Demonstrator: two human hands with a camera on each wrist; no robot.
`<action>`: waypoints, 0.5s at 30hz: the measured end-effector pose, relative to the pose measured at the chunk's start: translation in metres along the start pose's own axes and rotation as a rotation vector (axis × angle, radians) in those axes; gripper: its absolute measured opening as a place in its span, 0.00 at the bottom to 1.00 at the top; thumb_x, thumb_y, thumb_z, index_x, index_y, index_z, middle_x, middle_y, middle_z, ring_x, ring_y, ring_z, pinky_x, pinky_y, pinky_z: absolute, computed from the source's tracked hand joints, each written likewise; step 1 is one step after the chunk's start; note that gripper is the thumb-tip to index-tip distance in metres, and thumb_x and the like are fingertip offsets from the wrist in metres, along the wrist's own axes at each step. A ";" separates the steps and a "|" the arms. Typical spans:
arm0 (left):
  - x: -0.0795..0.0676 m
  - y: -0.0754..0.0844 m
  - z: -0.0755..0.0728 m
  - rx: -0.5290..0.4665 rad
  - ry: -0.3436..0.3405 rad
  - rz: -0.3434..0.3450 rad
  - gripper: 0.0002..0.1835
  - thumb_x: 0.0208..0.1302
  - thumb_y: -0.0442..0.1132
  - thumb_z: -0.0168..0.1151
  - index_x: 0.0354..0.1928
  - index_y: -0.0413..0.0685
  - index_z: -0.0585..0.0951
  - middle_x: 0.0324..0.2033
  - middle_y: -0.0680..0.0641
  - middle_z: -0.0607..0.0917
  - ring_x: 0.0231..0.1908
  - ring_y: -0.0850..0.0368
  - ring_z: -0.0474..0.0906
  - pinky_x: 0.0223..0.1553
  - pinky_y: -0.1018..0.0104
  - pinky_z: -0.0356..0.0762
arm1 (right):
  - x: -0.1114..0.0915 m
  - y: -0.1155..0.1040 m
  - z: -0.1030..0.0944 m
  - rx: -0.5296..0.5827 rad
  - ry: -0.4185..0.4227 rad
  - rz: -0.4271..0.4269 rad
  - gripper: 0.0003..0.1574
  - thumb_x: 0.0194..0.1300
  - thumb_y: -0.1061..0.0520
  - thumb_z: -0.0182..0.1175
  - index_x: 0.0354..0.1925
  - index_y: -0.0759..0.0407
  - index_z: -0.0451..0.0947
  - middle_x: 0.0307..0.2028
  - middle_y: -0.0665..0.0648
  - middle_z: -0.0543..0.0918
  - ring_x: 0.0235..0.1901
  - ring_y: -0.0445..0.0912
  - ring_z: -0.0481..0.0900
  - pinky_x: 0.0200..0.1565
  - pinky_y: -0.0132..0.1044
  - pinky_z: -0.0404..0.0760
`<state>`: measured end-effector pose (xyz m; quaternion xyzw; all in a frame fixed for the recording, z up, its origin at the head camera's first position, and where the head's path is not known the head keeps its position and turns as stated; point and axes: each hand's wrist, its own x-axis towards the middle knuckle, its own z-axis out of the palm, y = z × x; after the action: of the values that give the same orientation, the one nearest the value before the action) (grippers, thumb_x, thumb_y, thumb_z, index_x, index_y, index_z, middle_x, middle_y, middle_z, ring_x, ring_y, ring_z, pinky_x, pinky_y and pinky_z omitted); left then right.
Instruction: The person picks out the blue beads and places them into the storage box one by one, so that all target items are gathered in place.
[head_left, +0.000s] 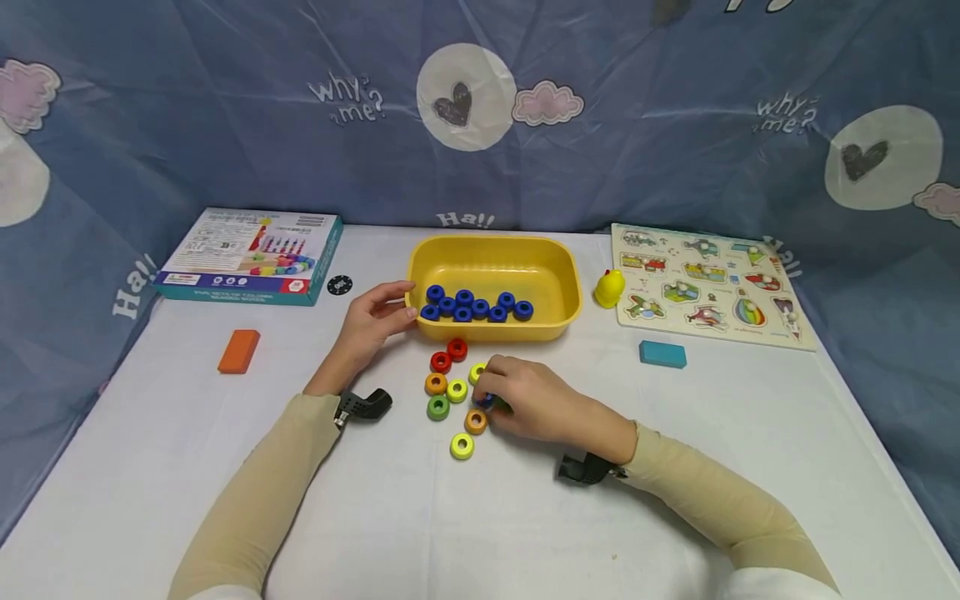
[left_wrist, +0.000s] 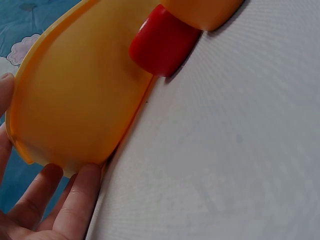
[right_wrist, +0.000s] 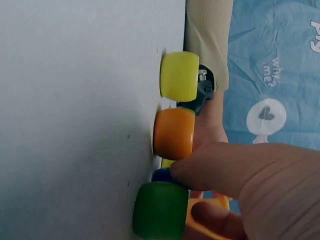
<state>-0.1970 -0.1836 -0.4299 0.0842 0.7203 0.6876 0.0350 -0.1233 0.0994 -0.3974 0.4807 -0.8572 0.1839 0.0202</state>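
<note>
A yellow tray (head_left: 495, 332) holds several blue beads (head_left: 480, 309) along its near side. My left hand (head_left: 369, 323) grips the tray's left end, with fingertips on the outer wall in the left wrist view. To the front of the tray, my right hand (head_left: 534, 400) pinches a blue bead (head_left: 486, 402) low over the table. Its thumb tip overlaps that bead in the right wrist view, and a green bead (right_wrist: 161, 210) stands close by. Red beads (head_left: 441, 362), orange beads (head_left: 436, 383), yellow beads (head_left: 462, 446) and another green bead (head_left: 438, 407) lie loosely around.
A boxed bead set (head_left: 247, 254) and black disc (head_left: 340, 285) lie left of the tray, with an orange block (head_left: 239, 351) nearer. At right are a yellow toy duck (head_left: 610, 288), a picture puzzle board (head_left: 705, 287) and a blue block (head_left: 663, 353). Printed cloth hangs behind.
</note>
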 end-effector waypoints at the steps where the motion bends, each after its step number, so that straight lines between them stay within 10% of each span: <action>1: 0.000 0.000 0.000 0.002 0.001 -0.001 0.26 0.63 0.34 0.64 0.63 0.37 0.72 0.63 0.38 0.71 0.52 0.59 0.78 0.47 0.71 0.85 | 0.000 0.000 0.000 -0.006 0.003 0.012 0.12 0.54 0.58 0.69 0.40 0.51 0.82 0.37 0.48 0.78 0.36 0.39 0.76 0.39 0.31 0.82; 15: 0.002 -0.003 0.000 0.015 -0.002 0.007 0.26 0.65 0.33 0.62 0.64 0.36 0.71 0.63 0.37 0.70 0.53 0.56 0.77 0.48 0.71 0.84 | 0.001 0.004 0.003 -0.050 0.018 0.029 0.05 0.56 0.55 0.69 0.32 0.50 0.81 0.30 0.45 0.82 0.31 0.38 0.77 0.35 0.31 0.80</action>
<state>-0.1990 -0.1831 -0.4330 0.0876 0.7252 0.6821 0.0327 -0.1273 0.0992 -0.4013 0.4657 -0.8682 0.1672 0.0372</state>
